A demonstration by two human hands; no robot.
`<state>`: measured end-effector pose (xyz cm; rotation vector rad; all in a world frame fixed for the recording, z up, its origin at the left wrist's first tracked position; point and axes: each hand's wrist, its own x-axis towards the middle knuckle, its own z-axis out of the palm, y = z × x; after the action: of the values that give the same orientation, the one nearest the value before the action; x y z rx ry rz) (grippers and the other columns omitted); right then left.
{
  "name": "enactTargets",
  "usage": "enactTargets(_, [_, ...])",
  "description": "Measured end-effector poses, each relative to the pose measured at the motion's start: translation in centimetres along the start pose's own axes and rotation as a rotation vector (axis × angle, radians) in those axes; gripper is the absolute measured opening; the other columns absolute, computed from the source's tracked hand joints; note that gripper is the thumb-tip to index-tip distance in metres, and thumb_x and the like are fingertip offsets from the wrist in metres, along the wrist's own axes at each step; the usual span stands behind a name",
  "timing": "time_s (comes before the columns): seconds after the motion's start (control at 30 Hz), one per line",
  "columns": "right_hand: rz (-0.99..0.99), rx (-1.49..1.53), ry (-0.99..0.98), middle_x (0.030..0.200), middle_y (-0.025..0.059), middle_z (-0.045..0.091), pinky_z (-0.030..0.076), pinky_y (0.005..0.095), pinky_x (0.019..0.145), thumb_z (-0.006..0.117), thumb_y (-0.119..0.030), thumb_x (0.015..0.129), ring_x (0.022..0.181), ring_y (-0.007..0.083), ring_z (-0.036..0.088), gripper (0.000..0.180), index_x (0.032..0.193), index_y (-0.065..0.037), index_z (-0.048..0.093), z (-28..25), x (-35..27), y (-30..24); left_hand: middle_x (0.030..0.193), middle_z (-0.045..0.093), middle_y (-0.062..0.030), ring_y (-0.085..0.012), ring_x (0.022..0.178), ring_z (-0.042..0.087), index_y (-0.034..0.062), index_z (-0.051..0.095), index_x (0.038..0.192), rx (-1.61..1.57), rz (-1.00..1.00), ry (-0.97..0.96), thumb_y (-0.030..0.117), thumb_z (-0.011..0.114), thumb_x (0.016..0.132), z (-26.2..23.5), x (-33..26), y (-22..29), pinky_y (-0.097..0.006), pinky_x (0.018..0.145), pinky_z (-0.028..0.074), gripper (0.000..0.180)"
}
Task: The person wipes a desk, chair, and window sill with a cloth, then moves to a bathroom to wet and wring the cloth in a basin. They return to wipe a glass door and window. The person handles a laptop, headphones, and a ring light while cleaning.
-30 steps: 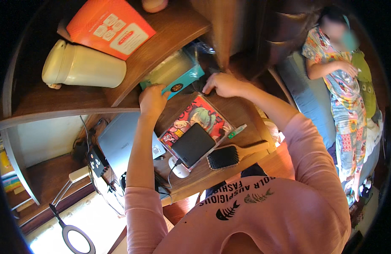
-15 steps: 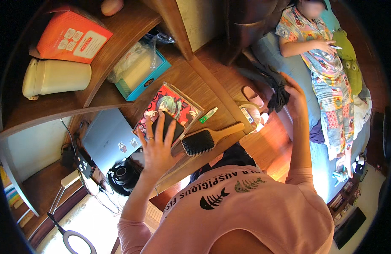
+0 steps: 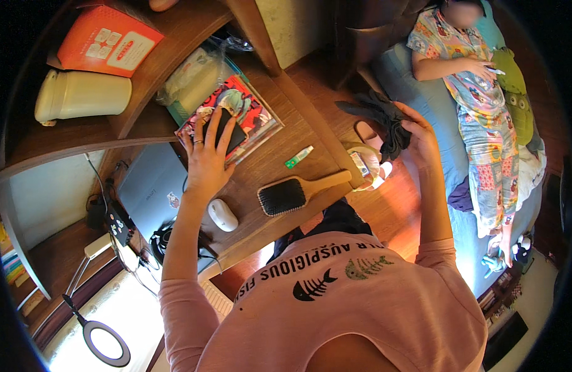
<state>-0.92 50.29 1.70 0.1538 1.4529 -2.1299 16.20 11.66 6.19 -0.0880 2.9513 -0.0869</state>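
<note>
My left hand (image 3: 208, 155) lies with its fingers spread over a small flat black object (image 3: 236, 137) and the colourful illustrated flat item (image 3: 258, 119) beneath it. Whether that item is a book or a case I cannot tell. Its far edge overlaps a teal box (image 3: 173, 113) with clear plastic wrapping in the shelf. Out over the floor on the right, my right hand (image 3: 420, 136) is closed around a bunched dark cloth (image 3: 394, 127). A white mouse (image 3: 223, 215) rests on the desk by my left wrist, and a paddle hairbrush (image 3: 283, 197) lies right of it.
A green-and-white tube (image 3: 299, 157) lies on the desk (image 3: 261, 170). Left are a grey laptop (image 3: 153, 186), black headphones (image 3: 161, 239) and a ring lamp (image 3: 106, 343). An orange box (image 3: 109, 43) and cream canister (image 3: 84, 94) occupy the shelf. Someone lies on the bed (image 3: 391, 65).
My left hand has moved away from me toward the shelf, and the illustrated item and black object have shifted with it. The mouse has come into sight. My right hand still holds the cloth.
</note>
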Motion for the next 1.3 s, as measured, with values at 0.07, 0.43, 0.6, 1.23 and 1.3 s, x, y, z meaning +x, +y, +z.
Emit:
enactTargets(0.07, [-0.003, -0.040, 0.038, 0.116, 0.0172, 0.059, 0.055, 0.0329, 0.076, 0.049, 0.002, 0.081, 0.092, 0.0241, 0.064, 0.044, 0.125, 0.006, 0.051, 0.5, -0.7, -1.1, 0.152, 0.018, -0.0121, -0.0379, 0.140, 0.014, 0.0164, 0.032, 0.143, -0.046, 0.051, 0.144, 0.031, 0.084, 0.057, -0.3, -1.5, 2.3, -0.060, 0.110, 0.015, 0.102])
enactTargets(0.43, [-0.488, -1.012, -0.748, 0.139, 0.0167, 0.044, 0.033, 0.0368, 0.105, 0.060, -0.007, 0.080, 0.129, 0.0319, 0.042, 0.049, 0.127, 0.000, 0.051, 8.9, -1.1, 0.1, 0.121, 0.045, -0.0161, -0.0380, 0.117, 0.043, 0.0060, 0.044, 0.129, -0.380, 0.003, -0.048, 0.027, 0.066, 0.075, 8.5, -2.2, 17.1, -0.055, 0.095, 0.035, 0.062])
enactTargets(0.6, [-0.801, -1.491, -0.687, 0.145, 0.0161, 0.032, 0.027, 0.0493, 0.108, 0.059, -0.011, 0.082, 0.134, 0.0322, 0.033, 0.055, 0.134, -0.003, 0.043, 12.7, 0.8, 10.3, 0.102, 0.050, -0.0127, -0.0320, 0.099, 0.054, 0.0059, 0.056, 0.097, -0.374, 0.011, -0.065, 0.013, 0.059, 0.075, 9.7, -4.5, 16.2, -0.046, 0.079, 0.047, 0.023])
enactTargets(1.23, [-0.771, -1.695, 0.287, 0.141, 0.0132, 0.039, 0.023, 0.0548, 0.104, 0.065, -0.022, 0.080, 0.130, 0.0288, 0.038, 0.057, 0.132, -0.009, 0.046, 9.5, -7.2, 19.2, 0.099, 0.051, -0.0262, -0.0441, 0.084, 0.056, -0.0055, 0.042, 0.100, -0.736, 0.025, 0.012, 0.008, 0.059, 0.072, 2.8, -14.9, 6.2, -0.048, 0.071, 0.049, 0.036])
enactTargets(1.3, [-0.720, -1.576, 0.471, 0.133, 0.0144, 0.049, 0.036, 0.0453, 0.099, 0.060, -0.019, 0.085, 0.121, 0.0327, 0.047, 0.047, 0.129, -0.007, 0.049, 6.4, -7.3, 19.2, 0.101, 0.051, -0.0247, -0.0418, 0.086, 0.057, -0.0049, 0.044, 0.099, -0.615, 0.163, 0.132, 0.008, 0.060, 0.072, 2.6, -12.0, 7.8, -0.045, 0.071, 0.051, 0.034])
